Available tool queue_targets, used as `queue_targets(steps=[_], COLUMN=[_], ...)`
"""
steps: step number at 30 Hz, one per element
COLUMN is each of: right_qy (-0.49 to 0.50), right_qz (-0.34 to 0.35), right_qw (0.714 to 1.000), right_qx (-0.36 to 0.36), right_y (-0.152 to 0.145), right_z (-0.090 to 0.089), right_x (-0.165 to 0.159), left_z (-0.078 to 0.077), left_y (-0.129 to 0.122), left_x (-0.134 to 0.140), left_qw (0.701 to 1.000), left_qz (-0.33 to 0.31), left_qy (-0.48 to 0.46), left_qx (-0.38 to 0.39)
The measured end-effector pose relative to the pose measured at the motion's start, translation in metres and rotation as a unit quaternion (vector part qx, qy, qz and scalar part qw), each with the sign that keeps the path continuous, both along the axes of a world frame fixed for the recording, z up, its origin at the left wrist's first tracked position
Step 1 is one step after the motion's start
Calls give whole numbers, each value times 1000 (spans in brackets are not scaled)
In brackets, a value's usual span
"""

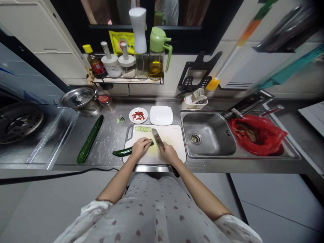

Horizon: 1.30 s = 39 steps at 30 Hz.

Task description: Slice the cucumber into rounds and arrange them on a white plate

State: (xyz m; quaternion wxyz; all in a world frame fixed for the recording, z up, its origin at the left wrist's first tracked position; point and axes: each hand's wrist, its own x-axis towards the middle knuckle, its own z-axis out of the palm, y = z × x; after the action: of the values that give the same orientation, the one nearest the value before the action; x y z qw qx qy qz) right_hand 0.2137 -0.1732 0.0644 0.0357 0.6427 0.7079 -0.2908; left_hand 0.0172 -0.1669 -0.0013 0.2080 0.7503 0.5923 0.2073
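Observation:
On a white cutting board (179, 141) lies a dark green cucumber (123, 152), its left part reaching past the board's edge. My left hand (140, 147) is closed over it near its cut right end. My right hand (169, 152) grips a kitchen knife (158, 137), blade pointing away from me, a little to the right of that end. Several pale cucumber slices (143, 129) lie in a row at the board's far edge. A second, whole cucumber (90, 139) rests on the steel counter to the left.
Behind the board stand a plate of chopped red pieces (131, 116) and a white square plate (161, 115). Right of it are a sink (210, 135) and a red plastic bag (268, 140). A lidded steel pot (82, 101) sits left, below a condiment shelf (129, 81).

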Motion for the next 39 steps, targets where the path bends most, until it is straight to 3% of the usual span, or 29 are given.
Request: queue_targets(steps=[14, 30, 39], right_qy=[-13, -36, -41], right_qz=[29, 38, 51], right_qw=[999, 998, 996], right_qx=[7, -34, -63], right_y=[-6, -5, -17], right_z=[-4, 8, 13], right_x=[-17, -20, -12], left_z=[2, -3, -1], left_y=[-2, -1, 0], left_x=[2, 2, 3], left_qw=[1000, 999, 1000], left_qz=[-10, -12, -9], left_qy=[6, 5, 10], left_qx=[22, 41, 14])
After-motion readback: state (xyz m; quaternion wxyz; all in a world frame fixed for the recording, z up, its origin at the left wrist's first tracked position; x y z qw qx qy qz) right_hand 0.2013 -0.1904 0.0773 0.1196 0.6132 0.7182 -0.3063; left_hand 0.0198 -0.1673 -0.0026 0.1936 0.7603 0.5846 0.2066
